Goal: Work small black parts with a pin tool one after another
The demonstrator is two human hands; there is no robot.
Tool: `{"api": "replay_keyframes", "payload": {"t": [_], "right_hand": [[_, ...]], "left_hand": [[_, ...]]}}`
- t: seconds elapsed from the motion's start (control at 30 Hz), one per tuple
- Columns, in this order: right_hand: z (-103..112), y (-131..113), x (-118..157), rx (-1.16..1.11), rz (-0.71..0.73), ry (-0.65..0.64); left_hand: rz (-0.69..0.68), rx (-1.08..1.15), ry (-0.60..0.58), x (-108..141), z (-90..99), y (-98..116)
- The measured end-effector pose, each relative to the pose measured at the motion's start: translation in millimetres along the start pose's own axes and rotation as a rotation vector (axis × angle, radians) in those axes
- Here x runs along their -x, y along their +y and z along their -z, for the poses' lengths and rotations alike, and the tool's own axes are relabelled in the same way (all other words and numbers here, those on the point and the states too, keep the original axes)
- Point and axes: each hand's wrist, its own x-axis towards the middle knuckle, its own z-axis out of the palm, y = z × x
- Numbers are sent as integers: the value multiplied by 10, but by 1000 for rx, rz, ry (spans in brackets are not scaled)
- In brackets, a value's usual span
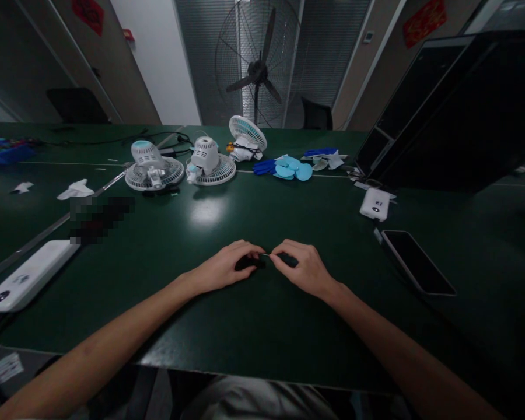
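Observation:
Both hands rest low over the middle of the green table [254, 326], their fingertips almost meeting. My left hand [230, 265] curls around a small black object [250, 263] whose shape is mostly hidden. Between the fingertips of my right hand [301, 265] is the thin, light tip of something slim, pointing toward the left hand. A dark, handle-like part [289, 260] shows under the right fingers. Whether the thin tip touches the black object cannot be made out.
Beyond the hands lie three small white fans [205, 157], light-blue fan blades [293, 168] and blue gloves [265, 167]. At the right are a phone [417, 262], a white power bank [375, 204] and a big black screen [455, 111]. A long white device [30, 274] lies left.

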Motion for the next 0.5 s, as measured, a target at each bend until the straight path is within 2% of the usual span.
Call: {"api": "replay_keyframes", "payload": {"t": [0.13,0.23,0.37,0.5], "right_hand": [[47,26,14,-12,-15,2],[66,45,18,-43,-23,-17],[56,70,30,-33,-21,-17],[48,78,39,-36,-26,-32]], "left_hand": [[-26,-39,-23,46,106,-96],[-10,-139,-4,93,321,-289],[141,-301,142,254,775,-743],[368,-488,337,598,1234,-1270]]}}
